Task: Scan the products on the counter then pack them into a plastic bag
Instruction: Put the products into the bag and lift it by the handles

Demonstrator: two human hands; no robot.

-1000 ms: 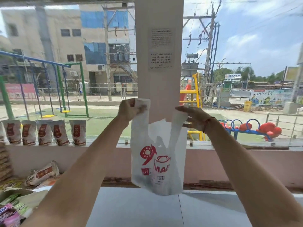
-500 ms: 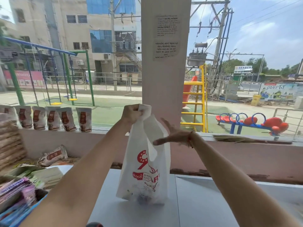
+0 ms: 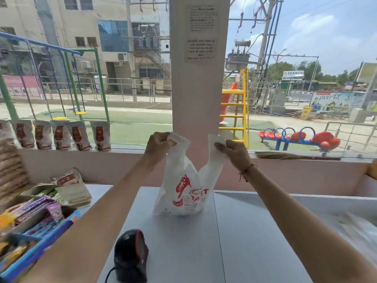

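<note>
A grey counter (image 3: 255,231) runs beneath a wide window that looks onto a playground and street, with a pale pillar (image 3: 201,78) rising straight ahead. A white plastic bag (image 3: 183,193) with red print stands on the counter near its far edge, in front of the pillar, its bottom resting on the surface and bulging slightly. The left hand (image 3: 158,145) is closed around the bag's left handle, and the right hand (image 3: 232,153) pinches the right handle between thumb and fingers; the two handles are pulled apart, so the bag's mouth is spread. A thread band sits on the right wrist. Nearer the camera, a black scanner (image 3: 130,255) stands on the counter, well apart from the bag, its cable trailing off at the bottom. At the left, a blue box (image 3: 43,245) holds colourful packets, and a row of pouches (image 3: 61,135) leans along the sill. A broom (image 3: 295,156) lies on the sill at the right.
</note>
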